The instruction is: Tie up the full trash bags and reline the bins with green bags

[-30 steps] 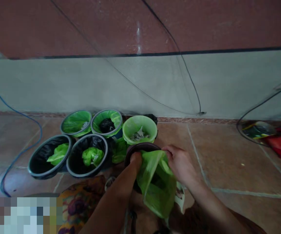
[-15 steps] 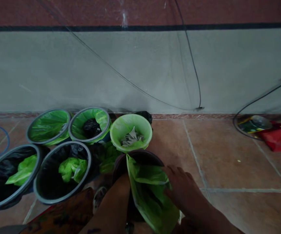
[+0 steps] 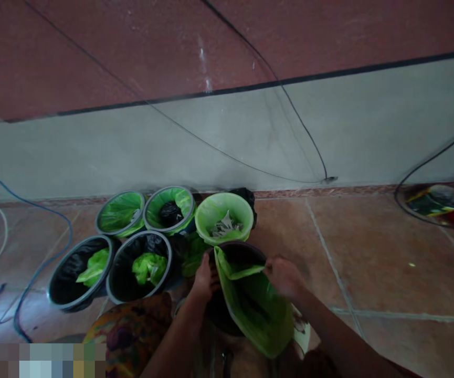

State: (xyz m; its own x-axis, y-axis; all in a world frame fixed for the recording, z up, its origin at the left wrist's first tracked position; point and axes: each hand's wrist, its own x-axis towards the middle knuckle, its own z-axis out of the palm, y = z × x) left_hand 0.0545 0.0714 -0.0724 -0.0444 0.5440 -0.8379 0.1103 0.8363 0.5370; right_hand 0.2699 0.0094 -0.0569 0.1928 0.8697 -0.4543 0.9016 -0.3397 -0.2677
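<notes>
1. Dark brown bin [image 3: 250, 247]: it's on the floor right in front of the person. A green bag [image 3: 266, 315] sits over its near side, mouth gaping.
2. Right hand [image 3: 285, 275]: fingers pinched on the bag's upper right edge. Left hand [image 3: 203, 278]: curled at the bin's left side, can't tell what it's actually gripping.
3. Pale green bin [image 3: 202, 218]: just behind the brown one, with a pile of greyish scraps [image 3: 227, 226] in the bottom.
4. Back middle bin [image 3: 192, 212]: grey rim, green liner, black plastic bundle [image 3: 170, 213] inside.
5. Back left bin [image 3: 98, 219]: also grey-rimmed and green-lined, plus some small pale bit [image 3: 135, 214] near the right side, too tiny to make out.
6. Front middle bin [image 3: 169, 260]: black liner, crumpled green plastic [image 3: 148, 268] in there.
7. Front left bin [image 3: 71, 306]: same deal, black liner and a green plastic wad [image 3: 94, 266] leaning toward the right.
</notes>
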